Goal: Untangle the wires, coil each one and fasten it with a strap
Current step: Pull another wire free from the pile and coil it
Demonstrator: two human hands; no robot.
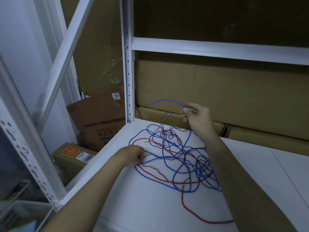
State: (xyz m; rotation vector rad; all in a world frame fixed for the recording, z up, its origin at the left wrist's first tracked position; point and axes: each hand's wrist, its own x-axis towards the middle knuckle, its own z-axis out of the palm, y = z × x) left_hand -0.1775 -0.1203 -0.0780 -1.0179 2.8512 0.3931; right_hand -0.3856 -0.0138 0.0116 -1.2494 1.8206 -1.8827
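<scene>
Pinching the blue wire (168, 100) in my right hand (197, 117) near the shelf's (137, 206) back edge, left hand (132, 155) fingers pinning the tangle (180, 158) near the left edge; pulling hard is risking tighter knots.

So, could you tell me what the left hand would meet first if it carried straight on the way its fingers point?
The left hand points right along the white shelf, so it would likely run into the tangle of wires straight away; its fingertips already pinch strands there.
</scene>
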